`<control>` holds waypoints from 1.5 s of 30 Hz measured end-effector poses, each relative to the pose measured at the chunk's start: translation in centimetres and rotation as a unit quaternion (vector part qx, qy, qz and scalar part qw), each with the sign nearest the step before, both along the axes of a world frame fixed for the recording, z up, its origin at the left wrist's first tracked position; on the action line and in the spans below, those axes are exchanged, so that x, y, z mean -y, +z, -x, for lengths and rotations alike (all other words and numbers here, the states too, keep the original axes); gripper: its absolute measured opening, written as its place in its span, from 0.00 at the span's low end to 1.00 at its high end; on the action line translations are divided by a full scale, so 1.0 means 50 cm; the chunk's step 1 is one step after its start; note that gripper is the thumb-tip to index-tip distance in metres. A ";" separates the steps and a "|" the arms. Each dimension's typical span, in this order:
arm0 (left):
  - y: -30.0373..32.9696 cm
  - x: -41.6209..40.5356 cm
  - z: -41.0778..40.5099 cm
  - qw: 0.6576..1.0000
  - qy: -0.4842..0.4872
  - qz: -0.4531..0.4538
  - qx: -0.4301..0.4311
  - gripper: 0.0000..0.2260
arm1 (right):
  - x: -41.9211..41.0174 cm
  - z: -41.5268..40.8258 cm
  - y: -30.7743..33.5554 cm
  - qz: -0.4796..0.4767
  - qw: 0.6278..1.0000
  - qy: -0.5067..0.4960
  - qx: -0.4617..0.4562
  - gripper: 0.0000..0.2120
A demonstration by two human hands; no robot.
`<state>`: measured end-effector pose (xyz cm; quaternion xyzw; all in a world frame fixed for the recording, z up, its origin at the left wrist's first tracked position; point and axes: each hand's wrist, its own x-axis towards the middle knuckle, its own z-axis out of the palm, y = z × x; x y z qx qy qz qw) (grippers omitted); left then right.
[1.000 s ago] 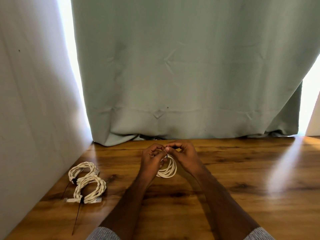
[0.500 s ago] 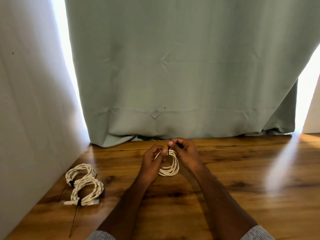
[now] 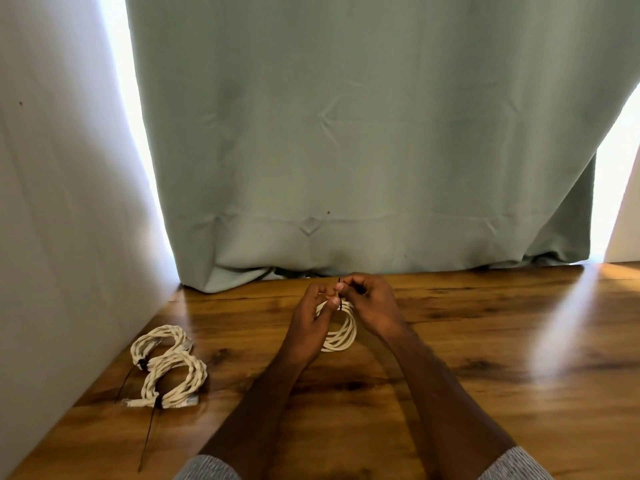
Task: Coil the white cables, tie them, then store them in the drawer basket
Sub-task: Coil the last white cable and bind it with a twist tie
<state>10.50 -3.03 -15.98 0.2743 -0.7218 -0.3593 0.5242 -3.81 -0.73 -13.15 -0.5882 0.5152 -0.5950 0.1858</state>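
Hands barely shifted | both hands' fingers (image 3: 337, 287) pinch black tie (image 3: 340, 304) on round white coil (image 3: 341, 332)

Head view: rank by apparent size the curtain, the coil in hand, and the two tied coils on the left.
1. curtain, by far the largest.
2. nearer tied coil.
3. farther tied coil, close to the nearer one; nearness may explain the gap.
4. held coil, partly hidden by the left hand and right hand, so unsure.

Three coiled white cables (image 3: 341, 329), two hands (image 3: 308, 327), one curtain (image 3: 363, 133), one wooden table (image 3: 485, 358)
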 end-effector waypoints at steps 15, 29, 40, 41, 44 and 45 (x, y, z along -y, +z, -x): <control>0.005 0.012 -0.001 0.996 0.041 -0.040 -0.073 0.06 | -0.002 -0.029 0.002 0.040 0.999 -0.022 0.001 0.05; 0.034 -0.009 0.004 0.992 0.080 -0.057 -0.079 0.05 | -0.014 -0.037 0.020 -0.033 0.999 -0.004 0.035 0.13; 0.023 0.005 0.002 0.988 0.128 0.077 0.026 0.07 | -0.002 -0.042 0.025 -0.070 0.992 -0.024 0.104 0.19; 0.021 0.006 0.000 0.988 0.127 0.079 0.034 0.08 | 0.000 -0.042 0.021 -0.077 0.991 -0.029 0.102 0.19; 0.013 0.014 -0.004 0.992 0.102 0.052 0.061 0.09 | 0.005 -0.041 0.011 -0.089 0.992 -0.044 0.083 0.21; 0.012 0.014 -0.006 0.992 0.094 0.047 0.072 0.09 | 0.006 -0.040 0.008 -0.091 0.992 -0.045 0.077 0.22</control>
